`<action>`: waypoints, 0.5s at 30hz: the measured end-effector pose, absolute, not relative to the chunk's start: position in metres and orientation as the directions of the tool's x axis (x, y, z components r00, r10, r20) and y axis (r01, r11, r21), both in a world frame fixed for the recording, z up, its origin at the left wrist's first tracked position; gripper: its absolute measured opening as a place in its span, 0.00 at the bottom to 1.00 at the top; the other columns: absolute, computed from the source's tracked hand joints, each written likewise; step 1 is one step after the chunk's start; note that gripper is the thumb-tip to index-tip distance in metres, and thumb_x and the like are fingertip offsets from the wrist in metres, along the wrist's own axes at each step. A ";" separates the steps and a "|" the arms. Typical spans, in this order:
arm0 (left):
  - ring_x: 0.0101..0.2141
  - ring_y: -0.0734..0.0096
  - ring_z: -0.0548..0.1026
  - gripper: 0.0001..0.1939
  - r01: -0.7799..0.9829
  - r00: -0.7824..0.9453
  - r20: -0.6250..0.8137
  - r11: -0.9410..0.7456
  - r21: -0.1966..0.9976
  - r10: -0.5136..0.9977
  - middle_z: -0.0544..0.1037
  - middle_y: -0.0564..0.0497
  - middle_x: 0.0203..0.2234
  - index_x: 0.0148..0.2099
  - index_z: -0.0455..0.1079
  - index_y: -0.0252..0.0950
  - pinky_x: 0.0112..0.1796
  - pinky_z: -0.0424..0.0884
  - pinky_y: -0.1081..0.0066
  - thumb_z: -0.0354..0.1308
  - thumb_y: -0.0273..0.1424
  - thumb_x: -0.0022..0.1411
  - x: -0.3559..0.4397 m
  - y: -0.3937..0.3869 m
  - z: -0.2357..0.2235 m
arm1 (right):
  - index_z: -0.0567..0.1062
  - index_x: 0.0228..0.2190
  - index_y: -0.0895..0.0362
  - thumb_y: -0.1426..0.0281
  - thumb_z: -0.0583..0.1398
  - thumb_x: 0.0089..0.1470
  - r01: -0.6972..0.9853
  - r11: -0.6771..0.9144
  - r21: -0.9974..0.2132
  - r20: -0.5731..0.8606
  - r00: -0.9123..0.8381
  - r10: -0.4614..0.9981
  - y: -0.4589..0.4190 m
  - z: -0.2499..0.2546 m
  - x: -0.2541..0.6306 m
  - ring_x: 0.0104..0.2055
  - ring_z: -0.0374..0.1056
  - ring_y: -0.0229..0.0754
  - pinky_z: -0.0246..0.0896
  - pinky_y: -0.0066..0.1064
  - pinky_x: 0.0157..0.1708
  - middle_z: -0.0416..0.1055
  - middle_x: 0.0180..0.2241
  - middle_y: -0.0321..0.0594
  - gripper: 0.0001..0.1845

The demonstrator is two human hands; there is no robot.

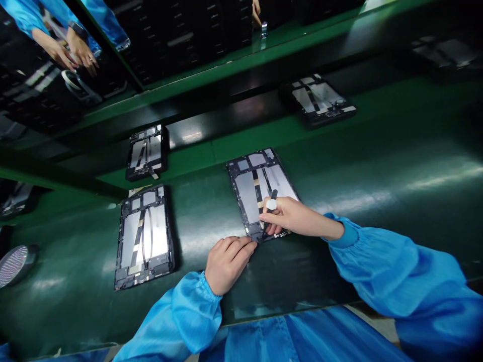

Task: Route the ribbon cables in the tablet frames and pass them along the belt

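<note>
Currently right hand (287,215) grips a black tool (274,194) over the near end of an opened tablet (261,187); left hand (228,262) has fingertips at its edge (can't tell if pinching)

Opened tablets: 6 visible; 2 on the worktop (204,201), the middle tablet (244,193) toward the near edge, the left tablet (130,229) toward the left end; 2 clear ones by the far edge, the rear-left tablet (153,148) and rear-right tablet (327,95); 2 dim ones, the far-right-corner tablet (456,52) and left-edge tablet (17,198); slim tool (274,193): 1; round mesh-faced object (13,265): 1, left edge; wearer's hands: 2, left hand (230,262) and right hand (292,216); other people's hands (56,52): 3, beyond far edge; wristwatch (77,30): 1
</note>
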State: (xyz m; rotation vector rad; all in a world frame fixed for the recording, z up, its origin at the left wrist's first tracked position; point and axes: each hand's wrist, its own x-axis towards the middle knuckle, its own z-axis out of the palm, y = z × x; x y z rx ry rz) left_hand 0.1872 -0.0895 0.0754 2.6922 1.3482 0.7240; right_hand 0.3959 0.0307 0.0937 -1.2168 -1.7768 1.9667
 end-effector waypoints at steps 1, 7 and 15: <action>0.41 0.70 0.72 0.13 0.745 0.512 0.388 -0.621 0.243 0.767 0.77 0.49 0.44 0.53 0.68 0.33 0.42 0.67 0.70 0.58 0.24 0.66 0.187 -0.089 0.075 | 0.70 0.28 0.59 0.67 0.60 0.58 0.355 -0.242 -0.903 -0.422 -0.628 0.654 0.031 0.094 0.395 0.26 0.76 0.43 0.74 0.30 0.27 0.76 0.23 0.41 0.10; 0.41 0.70 0.71 0.14 0.744 0.508 0.385 -0.618 0.256 0.771 0.77 0.49 0.44 0.53 0.68 0.33 0.42 0.67 0.69 0.58 0.23 0.66 0.187 -0.089 0.074 | 0.70 0.28 0.59 0.69 0.60 0.58 0.355 -0.268 -0.896 -0.439 -0.609 0.661 0.030 0.099 0.393 0.25 0.75 0.42 0.73 0.29 0.25 0.76 0.22 0.39 0.08; 0.41 0.71 0.71 0.13 0.751 0.508 0.379 -0.613 0.245 0.774 0.77 0.49 0.44 0.53 0.68 0.33 0.42 0.67 0.70 0.58 0.23 0.66 0.188 -0.090 0.075 | 0.71 0.29 0.60 0.68 0.59 0.59 0.392 -0.246 -0.887 -0.449 -0.603 0.660 0.030 0.097 0.394 0.27 0.76 0.43 0.74 0.30 0.27 0.76 0.23 0.41 0.09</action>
